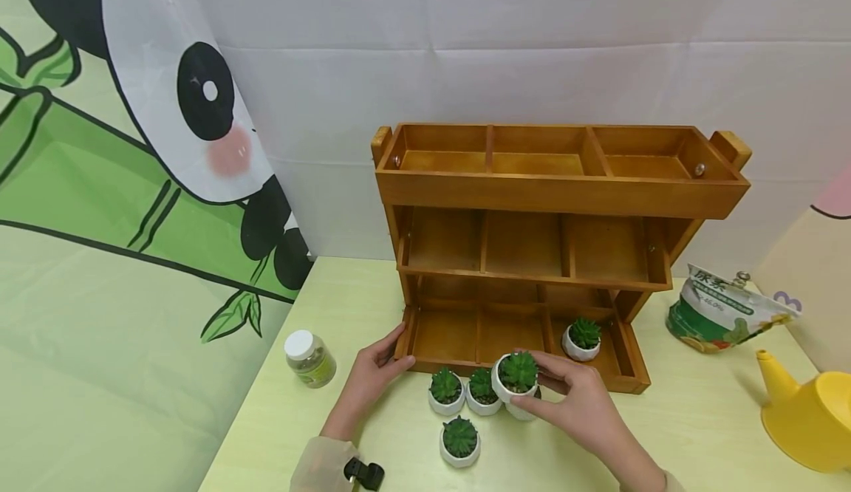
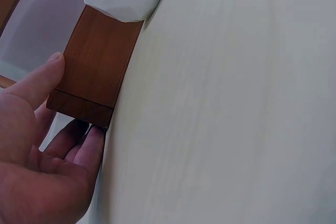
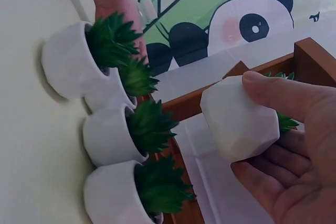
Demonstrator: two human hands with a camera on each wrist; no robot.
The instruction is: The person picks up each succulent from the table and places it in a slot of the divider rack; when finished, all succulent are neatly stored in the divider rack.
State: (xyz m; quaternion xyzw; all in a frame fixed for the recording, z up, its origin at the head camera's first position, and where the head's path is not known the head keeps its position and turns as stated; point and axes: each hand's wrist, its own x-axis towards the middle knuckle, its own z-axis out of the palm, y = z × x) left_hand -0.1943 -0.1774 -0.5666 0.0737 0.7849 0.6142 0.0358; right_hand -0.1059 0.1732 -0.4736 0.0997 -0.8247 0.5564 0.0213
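Observation:
My right hand [image 1: 573,400] holds a small potted succulent [image 1: 517,375] by its white faceted pot, raised above the table. In the right wrist view the thumb lies on one side of that pot [image 3: 239,121] and the fingers curl on the other. Several more potted succulents [image 1: 460,442] stand on the table before the wooden shelf, one partly hidden beneath the held pot. With thumb and fingers, my left hand [image 1: 374,380] grips the front left corner of the shelf's bottom tier [image 2: 100,59]. Another potted succulent [image 1: 581,339] sits in that tier's right compartment.
The three-tier wooden shelf [image 1: 565,195] stands against a white cloth backdrop, its tiers split by dividers. A white-lidded jar [image 1: 311,359] is at the left. To the right are a clipped green-and-white bag [image 1: 725,311] and a yellow watering can [image 1: 807,418].

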